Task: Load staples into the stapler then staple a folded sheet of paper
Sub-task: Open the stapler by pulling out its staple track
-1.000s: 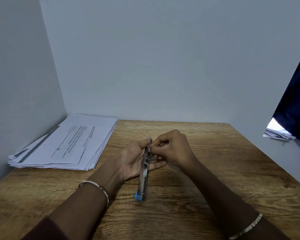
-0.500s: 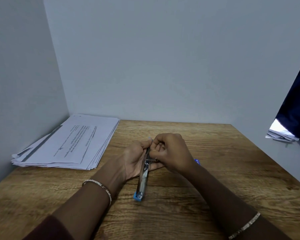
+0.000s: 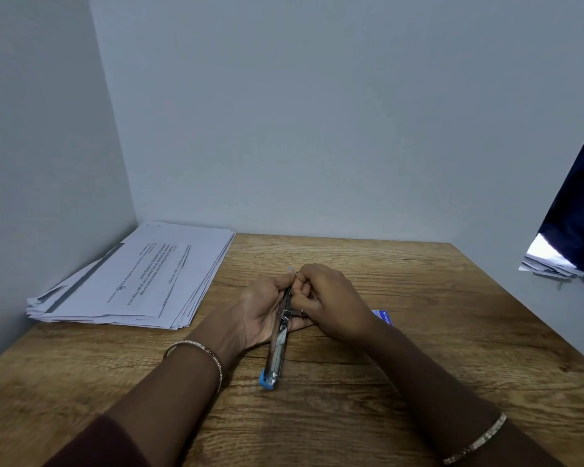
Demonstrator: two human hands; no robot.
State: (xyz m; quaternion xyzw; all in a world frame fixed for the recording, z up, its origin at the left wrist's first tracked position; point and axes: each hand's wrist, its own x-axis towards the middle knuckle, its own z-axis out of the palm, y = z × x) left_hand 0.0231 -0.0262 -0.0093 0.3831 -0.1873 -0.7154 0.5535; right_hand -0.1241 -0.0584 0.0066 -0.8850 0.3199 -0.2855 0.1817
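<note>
Hardly shifts since a moment ago. On table [image 3: 418,332], paper stack [image 3: 132,284] at ten o'clock. Between left hand [image 3: 260,308] and right hand [image 3: 334,298] at centre, stapler [image 3: 277,352], opened: likely light, stiff, slick metal, best gripped by sides. Cradles it left, fingers curled beneath, thumb atop; pinches far end right, fingers together. Blue box [image 3: 381,316] at three o'clock.

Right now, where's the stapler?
Head view, centre of the table: the stapler held in the left hand, right hand at its far half, paper stack to the left.

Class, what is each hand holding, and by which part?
Left hand holds the stapler by its far half; right hand pinches a thin part at its far end.
</note>
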